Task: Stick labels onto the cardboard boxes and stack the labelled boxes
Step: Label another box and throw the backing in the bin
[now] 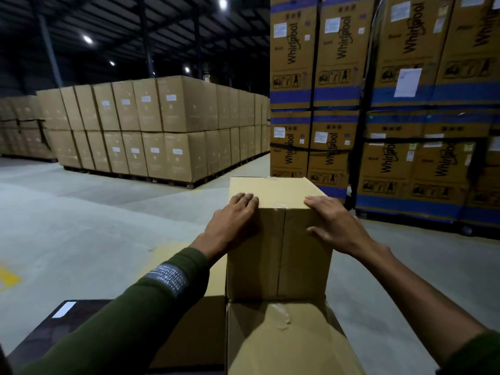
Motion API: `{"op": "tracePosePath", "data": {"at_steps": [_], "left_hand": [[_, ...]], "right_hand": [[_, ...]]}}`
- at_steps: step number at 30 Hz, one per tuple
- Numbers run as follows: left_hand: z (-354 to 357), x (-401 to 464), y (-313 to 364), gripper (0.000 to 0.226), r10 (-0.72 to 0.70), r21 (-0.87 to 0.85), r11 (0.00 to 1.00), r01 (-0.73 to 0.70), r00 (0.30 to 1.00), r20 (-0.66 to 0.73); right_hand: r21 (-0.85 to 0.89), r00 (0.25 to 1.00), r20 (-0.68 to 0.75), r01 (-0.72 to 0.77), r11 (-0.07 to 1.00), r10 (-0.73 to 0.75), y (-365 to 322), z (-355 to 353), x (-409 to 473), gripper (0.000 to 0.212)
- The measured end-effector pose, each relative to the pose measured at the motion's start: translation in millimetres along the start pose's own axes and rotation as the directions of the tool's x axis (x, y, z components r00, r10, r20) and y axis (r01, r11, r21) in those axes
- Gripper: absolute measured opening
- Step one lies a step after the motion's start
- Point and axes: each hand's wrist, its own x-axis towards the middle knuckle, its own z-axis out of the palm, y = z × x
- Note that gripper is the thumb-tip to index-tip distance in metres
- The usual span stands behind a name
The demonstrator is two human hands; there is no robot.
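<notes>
Warehouse floor with pallet stacks all around

A grey concrete floor runs far back, a yellow marking near the left edge. Far left stands a block of plain brown cartons, two tiers high on pallets, each with a small white label. On the right rise tall Whirlpool cartons with blue bands, strapped in black. Ceiling lights glow overhead.

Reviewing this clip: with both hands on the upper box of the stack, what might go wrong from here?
1. The plain brown cardboard box rests on a dented lower cardboard box with crumpled tape, so it may sit unevenly and tip.
2. The left hand and right hand only lie over its top corners, so a push could slide it off.
3. No label shows on its visible faces.
</notes>
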Motion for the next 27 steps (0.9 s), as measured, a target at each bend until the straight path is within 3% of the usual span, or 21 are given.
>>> {"op": "tracePosePath", "data": {"at_steps": [5, 9, 14, 20, 27], "left_hand": [[-1.6, -3.6, 2.9, 0.092, -0.012, 0.064, 0.998, 0.013, 1.000, -0.008], [-7.6, -20.4, -3.0, 0.087, -0.022, 0.111, 0.993, 0.039, 0.988, -0.155], [-13.7, -51.3, -30.8, 0.083, -0.062, 0.142, 0.985, 0.099, 0.968, -0.242], [-27.8, -111.7, -77.1, 0.075, -0.138, 0.235, 0.952, 0.195, 0.961, -0.240], [-52.0, -217.5, -138.1, 0.070, -0.344, 0.338, 0.851, 0.401, 0.914, -0.216]], "right_hand": [[-0.059, 0.998, 0.036, -0.054, 0.997, 0.056, -8.6, -3.9, -3.1, 0.089], [-0.179, 0.989, -0.145, -0.065, 0.982, 0.039, -21.1, -0.8, -5.6, 0.087], [-0.237, 0.938, -0.314, 0.071, 0.969, -0.146, -59.4, 8.0, 7.0, 0.067], [-0.172, 0.890, -0.328, 0.273, 0.947, -0.316, -134.6, 30.1, 26.7, 0.050], [-0.018, 0.799, -0.350, 0.516, 0.856, -0.489, -242.8, 78.2, 50.3, 0.041]]}}
